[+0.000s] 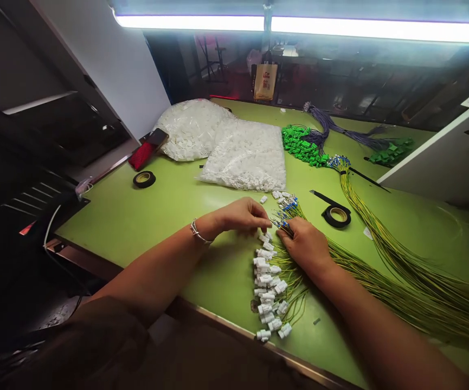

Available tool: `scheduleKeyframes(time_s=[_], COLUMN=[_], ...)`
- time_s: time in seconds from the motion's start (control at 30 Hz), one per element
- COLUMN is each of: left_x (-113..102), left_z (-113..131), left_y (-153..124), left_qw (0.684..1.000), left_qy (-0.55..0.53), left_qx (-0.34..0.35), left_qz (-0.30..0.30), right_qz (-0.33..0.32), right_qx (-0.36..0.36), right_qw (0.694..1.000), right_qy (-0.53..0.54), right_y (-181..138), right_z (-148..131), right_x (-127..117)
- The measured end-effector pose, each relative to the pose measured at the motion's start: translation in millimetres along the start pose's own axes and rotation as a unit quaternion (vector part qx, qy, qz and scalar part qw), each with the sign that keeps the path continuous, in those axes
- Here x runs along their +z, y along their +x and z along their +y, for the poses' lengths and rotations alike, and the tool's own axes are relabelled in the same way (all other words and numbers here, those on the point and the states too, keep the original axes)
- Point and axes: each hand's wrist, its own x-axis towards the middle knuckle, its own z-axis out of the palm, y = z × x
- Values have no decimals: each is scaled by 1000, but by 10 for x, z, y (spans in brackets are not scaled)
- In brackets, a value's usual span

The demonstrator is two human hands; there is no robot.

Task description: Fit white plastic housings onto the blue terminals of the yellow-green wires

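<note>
My left hand (244,214) is closed in a pinch beside metal wire terminals with blue sleeves (289,203); what sits between its fingertips is too small to make out. Just to its right, my right hand (305,246) closes on yellow-green wires near their terminal ends. The bundle of yellow-green wires (364,276) runs under that forearm towards the right. Below the hands, several white plastic connectors (267,281) lie in a column, with yellow-green wires attached. A few loose white connectors (278,195) rest just beyond the terminals.
Two clear bags of white connectors (246,154) lie at the back of the green table (108,233). Black tape rolls (337,216) sit either side. A second wire bundle (364,216), green connectors (303,145), grey wires (348,131) and a phone (158,139) on a red object are around.
</note>
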Motion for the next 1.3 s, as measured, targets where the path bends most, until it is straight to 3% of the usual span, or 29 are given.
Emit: scheduleKeyframes(time_s=[0.03,0.1,0.13,0.2,0.33,0.53,0.6,0.7,0.83,1.0,1.3], left_x=[-12,-20,-15,12,77,46,41,72,157,225,232], left_z=[-41,-127,-165,-217,-248,-308,-321,-298,-221,-172,-192], left_y=[67,212,281,390,474,473,445,351,217,183,198], left_qw=[994,952,931,905,889,895,916,955,960,947,940], left_qy=[15,73,112,196,293,276,203,3,-199,-290,-318], left_qx=[12,50,68,88,96,134,129,103,62,40,32], left_qz=[105,293,341,367,338,323,321,279,185,133,121], right_qz=[-3,-12,-16,-21,-18,-38,-27,-5,-8,14,53], right_qx=[-8,-21,-25,-30,-28,-30,-10,49,92,111,128], right_qw=[1000,999,998,997,996,997,1000,991,955,903,887], right_qy=[-18,-44,-55,-73,-87,-65,-5,120,282,414,441], right_y=[-7,-12,-12,-12,-24,-29,-27,-18,4,18,7], right_z=[-24,-58,-69,-88,-134,-147,-94,16,112,85,48], right_x=[-5,-10,-11,-12,-22,-33,-20,19,55,-6,-48])
